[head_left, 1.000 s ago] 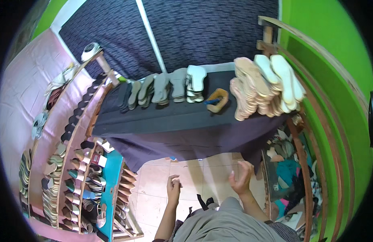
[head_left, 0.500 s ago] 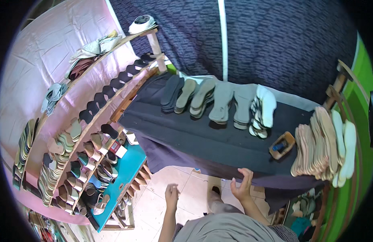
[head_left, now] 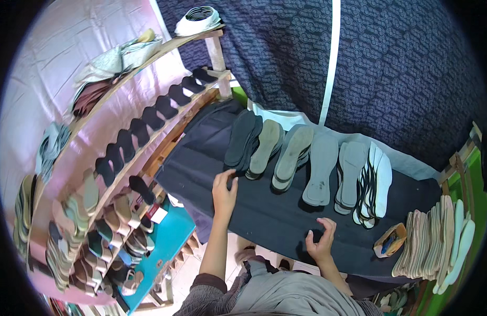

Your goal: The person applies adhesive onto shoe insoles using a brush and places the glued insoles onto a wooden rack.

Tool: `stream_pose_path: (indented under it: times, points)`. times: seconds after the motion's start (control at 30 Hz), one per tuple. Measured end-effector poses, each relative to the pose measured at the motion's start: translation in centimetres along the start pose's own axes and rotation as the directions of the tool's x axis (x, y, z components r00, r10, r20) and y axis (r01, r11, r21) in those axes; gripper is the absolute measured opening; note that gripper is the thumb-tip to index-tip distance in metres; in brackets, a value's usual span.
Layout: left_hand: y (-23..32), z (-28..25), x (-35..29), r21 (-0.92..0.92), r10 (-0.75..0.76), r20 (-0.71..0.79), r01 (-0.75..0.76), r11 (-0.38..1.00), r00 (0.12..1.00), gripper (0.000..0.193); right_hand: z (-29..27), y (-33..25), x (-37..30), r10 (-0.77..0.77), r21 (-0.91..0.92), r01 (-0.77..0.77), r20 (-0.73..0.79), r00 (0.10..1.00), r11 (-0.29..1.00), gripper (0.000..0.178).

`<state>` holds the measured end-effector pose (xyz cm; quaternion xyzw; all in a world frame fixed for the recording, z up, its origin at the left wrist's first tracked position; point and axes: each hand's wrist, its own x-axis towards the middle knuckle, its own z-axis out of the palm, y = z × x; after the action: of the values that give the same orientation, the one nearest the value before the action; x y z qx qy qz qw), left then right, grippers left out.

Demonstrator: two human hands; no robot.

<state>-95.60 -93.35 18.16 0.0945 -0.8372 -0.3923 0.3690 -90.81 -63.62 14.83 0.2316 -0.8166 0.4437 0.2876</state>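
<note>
Insoles [head_left: 321,168] are piled on the bench [head_left: 280,226]; none is picked up yet. The left hand [head_left: 224,194] (black insoles [head_left: 241,141] at one o'clock) and right hand [head_left: 322,243] are held half open, empty.

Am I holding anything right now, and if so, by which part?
Nothing is held. Your left hand is near the lower end of the black insoles; whether it touches them is unclear. Your right hand is empty, fingers loosely curled.

Left hand [head_left: 224,199] forward, right hand [head_left: 321,245] closer, both half-curled
</note>
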Motion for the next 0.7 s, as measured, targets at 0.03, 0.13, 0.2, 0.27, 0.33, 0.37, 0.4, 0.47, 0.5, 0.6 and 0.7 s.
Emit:
stream_pose_path:
  times: [0.03, 0.13, 0.2, 0.27, 0.33, 0.37, 0.4, 0.47, 0.5, 0.6, 0.7]
  points:
    - [-1.3, 0.4, 1.6, 0.059, 0.068, 0.027, -0.069, 0.996, 0.997, 0.024, 0.6, 0.0, 0.1, 0.021, -0.017, -0.021, -0.019, 1.000, 1.000, 0.043]
    - [-3.8, 1.0, 5.6, 0.040, 0.071, 0.175, -0.079, 0.996, 0.982, 0.034, 2.5, -0.2, 0.4, 0.120, -0.062, -0.127, -0.106, 0.987, 0.990, 0.044]
    - [-5.2, 1.0, 7.5, 0.120, 0.104, 0.314, -0.148, 0.982, 0.944, 0.040, 3.7, -0.6, 0.6, 0.183, -0.082, -0.199, -0.177, 0.967, 0.977, 0.043]
    - [-6.5, 0.7, 9.3, 0.072, 0.120, 0.430, -0.166, 0.983, 0.895, 0.045, 4.7, -1.2, 0.9, 0.251, -0.095, -0.281, -0.246, 0.936, 0.955, 0.044]
    - [-7.3, 0.5, 10.6, -0.014, 0.197, 0.577, -0.231, 0.973, 0.793, 0.046, 5.7, -1.7, 1.0, 0.270, -0.111, -0.310, -0.278, 0.922, 0.944, 0.044]
    - [-7.5, 0.4, 11.0, -0.026, 0.203, 0.596, -0.234, 0.972, 0.777, 0.047, 6.1, -2.0, 1.1, 0.278, -0.112, -0.321, -0.289, 0.916, 0.941, 0.044]
    - [-7.4, 0.2, 11.4, -0.047, 0.221, 0.611, -0.243, 0.969, 0.760, 0.047, 6.6, -2.4, 1.0, 0.286, -0.126, -0.337, -0.310, 0.907, 0.933, 0.044]
    - [-7.4, -0.3, 11.9, -0.021, 0.220, 0.635, -0.268, 0.963, 0.740, 0.048, 7.5, -3.4, 1.0, 0.296, -0.131, -0.351, -0.318, 0.901, 0.927, 0.045]
    - [-7.8, -0.4, 12.1, -0.043, 0.252, 0.620, -0.289, 0.956, 0.743, 0.047, 8.1, -3.7, 0.7, 0.297, -0.145, -0.362, -0.340, 0.892, 0.921, 0.045]
    - [-8.1, -0.6, 12.6, -0.029, 0.299, 0.637, -0.365, 0.930, 0.711, 0.046, 9.2, -4.7, -1.0, 0.342, -0.157, -0.427, -0.386, 0.856, 0.891, 0.045]
    - [-7.7, 0.0, 12.8, -0.050, 0.367, 0.625, -0.434, 0.900, 0.689, 0.044, 10.2, -6.0, -2.7, 0.430, -0.122, -0.524, -0.434, 0.792, 0.843, 0.047]
